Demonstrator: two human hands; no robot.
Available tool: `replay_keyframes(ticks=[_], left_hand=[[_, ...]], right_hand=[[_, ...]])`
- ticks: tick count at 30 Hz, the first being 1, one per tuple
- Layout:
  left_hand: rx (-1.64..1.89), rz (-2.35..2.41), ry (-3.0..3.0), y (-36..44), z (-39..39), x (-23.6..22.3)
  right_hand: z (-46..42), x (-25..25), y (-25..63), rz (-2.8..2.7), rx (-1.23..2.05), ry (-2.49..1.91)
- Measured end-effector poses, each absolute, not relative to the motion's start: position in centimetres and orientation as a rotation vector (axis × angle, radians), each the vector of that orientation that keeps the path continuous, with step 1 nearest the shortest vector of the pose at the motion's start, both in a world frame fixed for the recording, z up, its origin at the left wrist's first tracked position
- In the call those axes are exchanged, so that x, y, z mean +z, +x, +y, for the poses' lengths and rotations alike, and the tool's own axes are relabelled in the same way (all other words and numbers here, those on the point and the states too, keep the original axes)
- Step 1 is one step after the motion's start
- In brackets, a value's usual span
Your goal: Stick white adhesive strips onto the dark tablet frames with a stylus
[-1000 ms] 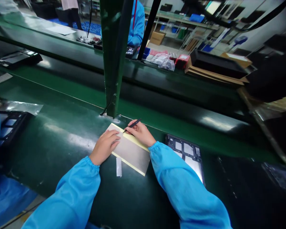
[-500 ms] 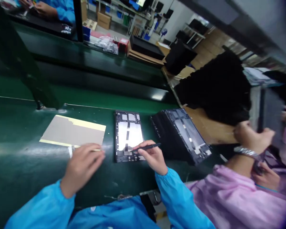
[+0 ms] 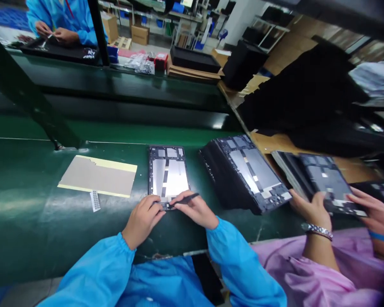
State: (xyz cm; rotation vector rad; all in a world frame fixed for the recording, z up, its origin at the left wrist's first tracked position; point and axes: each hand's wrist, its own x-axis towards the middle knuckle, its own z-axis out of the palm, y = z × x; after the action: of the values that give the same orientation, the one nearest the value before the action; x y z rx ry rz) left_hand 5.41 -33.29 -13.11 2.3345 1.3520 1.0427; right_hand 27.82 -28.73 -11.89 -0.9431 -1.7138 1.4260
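Observation:
An opened tablet lies on the green bench, its inside facing up with silvery plates and a dark ribbon cable down the middle. My left hand is closed at its lower left corner, with bent fingers over the edge and the thumb beside it. Whether a small piece is between those fingers is hidden. In my right hand are black tweezers, held like a pen, their tip at the tablet's lower end beside my left fingertips. To the left lies a grey sheet with yellow edges.
A small printed label strip lies below the sheet. On my right is a stack of similar tablets. Beyond it a co-worker's hands handle another tablet. A green slanted post stands at the left.
My left hand has moved right, from beside the sheet to the tablet's lower corner. My right hand stays there with the tweezers. The co-worker's tablet has been lowered toward the bench.

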Motion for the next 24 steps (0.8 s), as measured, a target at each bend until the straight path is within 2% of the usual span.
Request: replay_keyframes(ticks=[10, 19, 24], left_hand=[[0.998, 1.348, 2.303, 5.4, -33.5, -13.4], [0.997, 1.35, 2.308, 5.4, -33.5, -13.2], [1.004, 1.358, 2.303, 5.5, -33.5, -13.3]], right_hand=[[-27.0, -11.0, 28.3, -1.778, 1.646, -0.851], [-26.6, -10.6, 28.4, -1.904, 1.567, -0.83], [-26.7, -10.3, 28.4, -2.041, 1.411, -0.807]])
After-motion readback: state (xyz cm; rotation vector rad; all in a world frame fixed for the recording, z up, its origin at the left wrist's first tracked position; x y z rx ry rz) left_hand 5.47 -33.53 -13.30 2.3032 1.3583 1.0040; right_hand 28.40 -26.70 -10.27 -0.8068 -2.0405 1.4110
